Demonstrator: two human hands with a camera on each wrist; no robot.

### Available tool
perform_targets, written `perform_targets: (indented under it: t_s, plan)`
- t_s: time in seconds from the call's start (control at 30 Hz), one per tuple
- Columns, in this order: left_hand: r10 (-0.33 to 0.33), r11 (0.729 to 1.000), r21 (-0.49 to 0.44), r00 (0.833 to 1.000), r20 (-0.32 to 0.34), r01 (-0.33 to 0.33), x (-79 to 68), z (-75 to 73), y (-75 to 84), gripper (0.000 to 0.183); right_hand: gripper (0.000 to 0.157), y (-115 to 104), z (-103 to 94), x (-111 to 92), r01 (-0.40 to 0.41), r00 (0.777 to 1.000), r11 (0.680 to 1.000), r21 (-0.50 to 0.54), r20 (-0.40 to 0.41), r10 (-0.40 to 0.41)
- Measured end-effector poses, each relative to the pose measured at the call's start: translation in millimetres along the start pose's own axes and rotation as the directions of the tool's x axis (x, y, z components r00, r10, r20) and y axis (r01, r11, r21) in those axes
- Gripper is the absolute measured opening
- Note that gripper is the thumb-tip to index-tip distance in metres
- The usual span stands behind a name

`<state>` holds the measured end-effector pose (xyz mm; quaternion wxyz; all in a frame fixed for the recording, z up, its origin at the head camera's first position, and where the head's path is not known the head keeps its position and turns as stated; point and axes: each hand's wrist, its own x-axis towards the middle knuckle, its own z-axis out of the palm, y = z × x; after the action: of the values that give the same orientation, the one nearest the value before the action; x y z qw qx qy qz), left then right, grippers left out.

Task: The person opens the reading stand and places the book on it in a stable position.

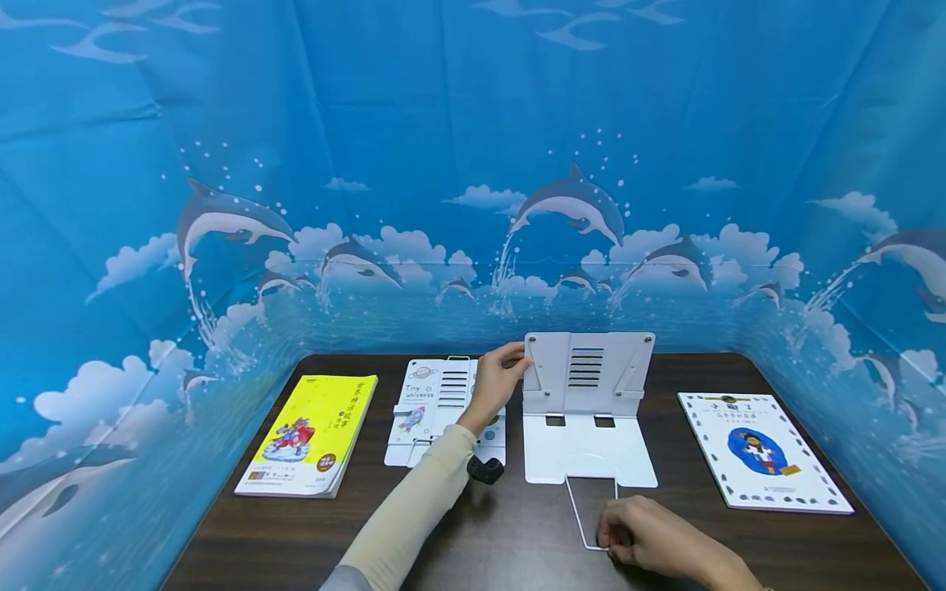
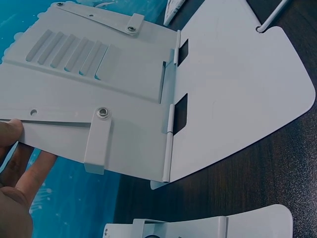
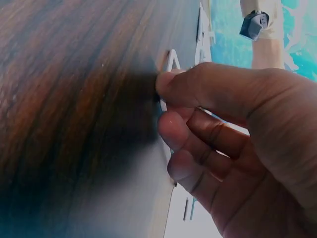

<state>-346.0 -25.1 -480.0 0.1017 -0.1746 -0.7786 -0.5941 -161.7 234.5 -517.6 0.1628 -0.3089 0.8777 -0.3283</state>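
Observation:
A white metal book stand (image 1: 588, 447) is unfolded on the table, its slotted panel raised and its other plate lying toward me. My left hand (image 1: 497, 384) grips the raised panel's left edge; in the left wrist view, the thumb of this hand (image 2: 20, 183) lies on the panel's face (image 2: 133, 64), with fingers behind it. A thin white wire loop (image 1: 575, 513) extends from the lower plate toward me. At its near end, my right hand (image 1: 658, 533) pinches the wire between thumb and fingers, close to the tabletop, as the right wrist view of the hand (image 3: 237, 134) shows.
A second white book stand, printed "Tiny universe" (image 1: 420, 392), lies folded behind my left forearm. A yellow book (image 1: 318, 427) lies at the left, and a white-covered book (image 1: 761, 451) at the right. A blue dolphin-print curtain (image 1: 443, 164) surrounds the dark wooden table (image 1: 517, 558).

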Motion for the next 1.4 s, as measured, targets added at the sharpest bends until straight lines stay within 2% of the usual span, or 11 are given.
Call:
perform_targets:
  t_s: [0.2,0.4,0.67,0.77,0.87,0.93,1.1,1.2,1.3,1.4]
  plan:
    - [0.006,1.000,-0.010,1.000,0.001,-0.006,-0.3,-0.5,1.6,0.032,0.027,-2.9,-1.1,2.3,-0.037,0.999,0.999,-0.036,0.013,0.037]
    - [0.004,1.000,-0.015,1.000,0.013,-0.004,-0.8,-0.8,1.9,0.031,0.028,-8.2,-8.3,3.4,-0.051,0.999,0.999,0.015,0.007,0.051]
    - [0.020,1.000,-0.010,1.000,0.010,-0.020,-3.7,-1.4,0.6,0.030,0.023,-16.9,-33.5,7.0,-0.012,0.996,0.999,0.029,-0.088,0.015]
    - [0.026,1.000,-0.009,1.000,0.010,-0.026,-4.9,-1.1,0.1,0.030,0.024,-17.4,-42.1,9.3,0.010,0.988,1.000,0.022,-0.155,-0.006]
    - [0.031,0.999,-0.009,1.000,0.006,-0.030,-5.2,-1.2,-0.4,0.029,0.022,-15.3,-48.3,12.1,0.036,0.969,0.999,0.016,-0.244,-0.031]
    - [0.031,0.999,-0.010,1.000,0.005,-0.031,-5.5,-1.5,-0.5,0.029,0.022,-12.3,-50.6,14.8,0.042,0.947,0.999,-0.004,-0.319,-0.041]
    - [0.011,1.000,-0.001,1.000,0.007,-0.011,-7.4,-2.0,0.2,0.031,0.021,-0.3,-49.7,24.1,0.019,0.859,0.995,-0.097,-0.507,-0.066]
    - [0.000,1.000,-0.004,1.000,0.014,0.000,-9.1,-2.1,0.8,0.030,0.020,6.2,-48.0,29.2,-0.025,0.826,0.994,-0.110,-0.563,-0.041]
    - [0.009,1.000,-0.013,1.000,0.020,-0.009,-10.0,-2.1,1.0,0.029,0.016,14.4,-45.7,33.5,-0.078,0.823,0.993,-0.091,-0.568,0.013]
    - [0.030,1.000,-0.011,0.999,0.020,-0.030,-10.5,-2.0,0.5,0.030,0.012,24.5,-41.2,37.2,-0.136,0.836,0.989,-0.059,-0.542,0.083]
